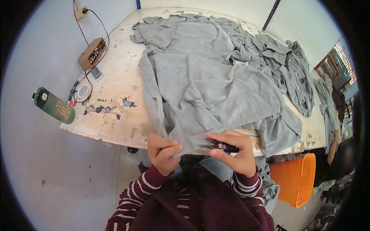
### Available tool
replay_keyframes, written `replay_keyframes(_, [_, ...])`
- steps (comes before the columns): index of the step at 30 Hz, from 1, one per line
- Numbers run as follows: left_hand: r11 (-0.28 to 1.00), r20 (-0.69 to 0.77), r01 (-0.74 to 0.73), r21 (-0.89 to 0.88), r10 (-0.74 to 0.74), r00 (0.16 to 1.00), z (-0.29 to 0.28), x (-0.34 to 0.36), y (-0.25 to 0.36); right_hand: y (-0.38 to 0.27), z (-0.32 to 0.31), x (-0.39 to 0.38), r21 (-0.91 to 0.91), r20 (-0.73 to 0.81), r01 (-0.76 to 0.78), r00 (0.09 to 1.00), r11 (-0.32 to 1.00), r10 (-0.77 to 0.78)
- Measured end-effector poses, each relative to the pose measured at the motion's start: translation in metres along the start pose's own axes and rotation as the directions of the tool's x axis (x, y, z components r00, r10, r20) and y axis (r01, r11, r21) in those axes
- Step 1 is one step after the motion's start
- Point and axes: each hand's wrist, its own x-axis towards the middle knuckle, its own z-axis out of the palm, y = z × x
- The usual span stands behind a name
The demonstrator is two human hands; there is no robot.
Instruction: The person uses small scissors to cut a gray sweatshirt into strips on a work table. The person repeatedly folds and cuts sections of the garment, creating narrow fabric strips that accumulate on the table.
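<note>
Grey cloth garments (208, 82) lie spread and crumpled over the table, with one edge drawn to the table's near side. My left hand (163, 153) pinches that edge between thumb and fingers. Just to the right, my right hand (239, 151) is curled around small thread snips (227, 148) with a dark and blue handle. Their thin dark tip points left, at the cloth edge between my hands. Whether the blades touch the cloth is too small to tell.
The pale, stained table (135, 115) carries a green bottle (54, 106) at its left corner. Behind it are a round white device (83, 92) and a brown control box (92, 53) with cables. An orange basket (295, 181) stands low right, near another person's arm (333, 148).
</note>
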Motion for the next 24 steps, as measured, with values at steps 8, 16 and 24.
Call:
replay_keyframes(8, [1.0,-0.01,0.021,-0.012,-0.021,1.0,0.003,-0.004,0.003,0.013,0.02,0.007,0.223,0.026,-0.161,0.987,0.962,0.159])
replay_keyframes(16, [1.0,0.003,0.01,0.002,-0.01,1.0,0.003,-0.003,0.004,0.009,0.019,0.011,0.25,0.078,-0.202,0.979,0.947,0.188])
replay_keyframes(24, [0.999,-0.033,0.051,-0.013,-0.052,0.998,0.006,-0.001,0.007,0.016,0.025,0.02,0.342,-0.095,0.016,0.995,0.939,0.018])
